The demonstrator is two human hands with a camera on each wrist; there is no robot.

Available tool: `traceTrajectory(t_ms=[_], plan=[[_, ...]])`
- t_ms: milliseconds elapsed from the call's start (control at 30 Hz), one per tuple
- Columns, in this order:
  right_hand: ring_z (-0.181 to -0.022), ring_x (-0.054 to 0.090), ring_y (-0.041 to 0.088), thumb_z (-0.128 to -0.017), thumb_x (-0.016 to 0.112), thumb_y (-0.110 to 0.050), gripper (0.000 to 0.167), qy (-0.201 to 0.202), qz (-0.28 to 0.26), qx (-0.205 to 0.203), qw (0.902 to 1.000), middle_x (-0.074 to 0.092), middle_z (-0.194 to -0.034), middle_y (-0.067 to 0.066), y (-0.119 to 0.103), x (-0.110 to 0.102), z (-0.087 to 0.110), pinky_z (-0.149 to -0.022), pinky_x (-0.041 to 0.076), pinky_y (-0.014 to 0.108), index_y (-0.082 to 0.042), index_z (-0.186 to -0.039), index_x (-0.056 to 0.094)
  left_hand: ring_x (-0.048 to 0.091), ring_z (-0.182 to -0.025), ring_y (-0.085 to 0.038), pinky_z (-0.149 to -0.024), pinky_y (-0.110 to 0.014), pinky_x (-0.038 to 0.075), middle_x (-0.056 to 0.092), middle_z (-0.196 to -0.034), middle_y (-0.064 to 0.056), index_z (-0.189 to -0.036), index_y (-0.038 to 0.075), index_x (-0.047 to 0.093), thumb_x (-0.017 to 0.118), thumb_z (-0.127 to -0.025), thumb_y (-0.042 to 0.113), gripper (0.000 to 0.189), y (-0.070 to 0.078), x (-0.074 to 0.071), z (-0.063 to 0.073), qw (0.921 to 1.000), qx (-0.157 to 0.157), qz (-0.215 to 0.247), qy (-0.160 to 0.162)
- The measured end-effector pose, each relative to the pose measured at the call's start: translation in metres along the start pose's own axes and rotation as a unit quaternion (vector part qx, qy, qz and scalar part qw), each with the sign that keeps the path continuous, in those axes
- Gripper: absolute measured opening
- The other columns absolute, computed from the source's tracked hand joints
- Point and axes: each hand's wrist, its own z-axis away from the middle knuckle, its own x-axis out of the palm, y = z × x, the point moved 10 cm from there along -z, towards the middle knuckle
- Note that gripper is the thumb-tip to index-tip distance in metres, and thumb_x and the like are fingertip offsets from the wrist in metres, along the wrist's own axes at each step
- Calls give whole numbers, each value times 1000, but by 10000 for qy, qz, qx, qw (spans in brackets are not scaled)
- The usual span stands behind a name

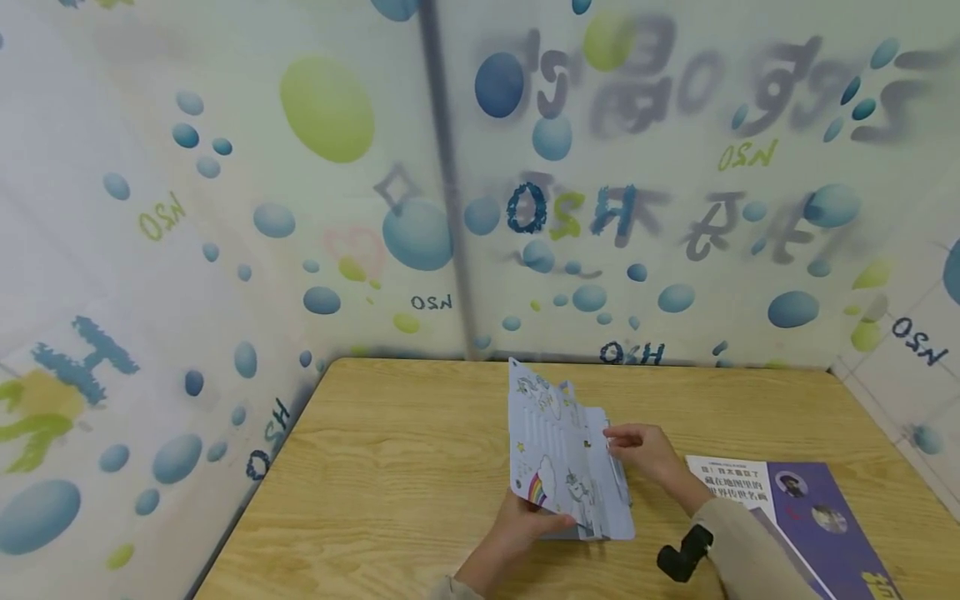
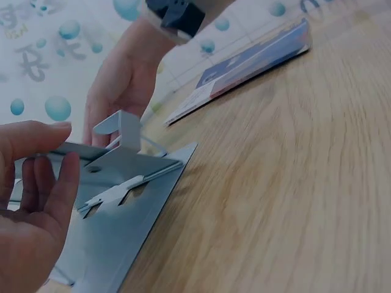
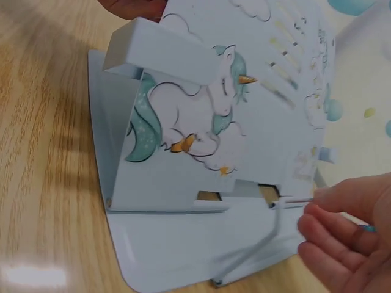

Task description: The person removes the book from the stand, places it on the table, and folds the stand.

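A pale blue metal book stand (image 1: 542, 446) printed with unicorns, clouds and a rainbow stands part-unfolded on the table. Its panel (image 3: 183, 159) tilts up from a flat base plate (image 3: 165, 244). My left hand (image 1: 525, 529) grips the panel's lower edge, thumb on one face and fingers on the other. On the far side, my right hand (image 1: 647, 450) pinches the end of a thin wire arm (image 3: 252, 251) between thumb and forefinger, low by the slots at the hinge. A bent ledge (image 3: 162, 52) juts from the panel's edge.
To the right on the wooden table (image 1: 375, 450) lies a purple and white book (image 1: 817, 492), partly under my right sleeve. A white wall sheet (image 1: 337, 208) with blue and green bubbles hangs behind the table. A small black device (image 1: 684, 554) sits on my right wrist.
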Motion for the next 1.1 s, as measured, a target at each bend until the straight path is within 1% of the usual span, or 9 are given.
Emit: traceTrajectory(t_ms=[100,200,333,400,500,633,767,867,1100], plan=[[-86,59,22,-85,63,-6,31,-372,63,-139,9992,64,-93,12,-5,-1,7,-72,50,33,9,-113,59,53,-108,-21,-92,-29,40,56,-120,-14,-126,3,46,71,-69,-10,63,5,-4,-1,9981,32,-457,-419],[-86,59,23,-86,63,-8,35,-729,60,-403,9965,63,-94,15,-11,-3,16,-72,50,33,12,-114,56,58,-97,-21,-84,-32,46,60,-111,-16,-126,0,45,66,-74,-8,57,9,-12,-4,9943,-104,-798,-706],[-83,59,20,-84,66,-11,38,-970,40,-636,9932,64,-93,15,-17,-6,29,-68,49,26,12,-113,57,58,-82,-19,-71,-38,51,58,-96,-9,-118,-5,44,58,-78,0,42,13,-36,-6,9907,-652,-1100,-474],[-82,60,19,-84,66,-12,39,-1099,-30,-771,9909,64,-93,17,-23,-5,37,-67,49,25,12,-113,57,57,-81,-19,-71,-41,51,57,-93,-7,-114,-7,45,55,-81,6,37,20,-49,-7,9879,-837,-1274,-298],[-82,59,15,-86,64,-13,38,-1305,-110,-1031,9860,62,-95,20,-37,1,51,-67,50,26,12,-114,56,58,-85,-22,-74,-45,50,56,-96,-10,-112,-8,45,54,-83,11,35,36,-64,-12,9839,-928,-1523,-113],[-83,60,11,-88,61,-12,35,-1554,-343,-1418,9770,61,-97,23,-61,17,69,-69,51,27,11,-114,56,55,-94,-30,-76,-43,50,53,-104,-16,-117,-8,44,52,-87,13,38,61,-75,-26,9803,-947,-1734,12],[-84,60,11,-88,61,-10,32,-1720,-634,-1689,9684,61,-96,23,-85,42,83,-70,51,28,11,-112,57,53,-100,-32,-77,-41,50,51,-111,-21,-121,-7,43,51,-91,16,38,85,-77,-42,9809,-891,-1714,226],[-83,60,11,-87,62,-10,30,-1777,-784,-1644,9671,62,-96,20,-95,60,88,-70,50,27,8,-110,59,51,-105,-36,-79,-42,50,48,-116,-23,-123,-5,43,51,-93,18,39,98,-75,-51,9814,-837,-1695,340],[-80,61,10,-83,66,-7,24,-1520,-989,-1934,9642,63,-91,21,-110,81,92,-69,51,28,6,-104,63,44,-114,-43,-81,-44,49,44,-123,-26,-126,-5,40,50,-93,15,40,106,-66,-59,9840,-916,-1473,415]])
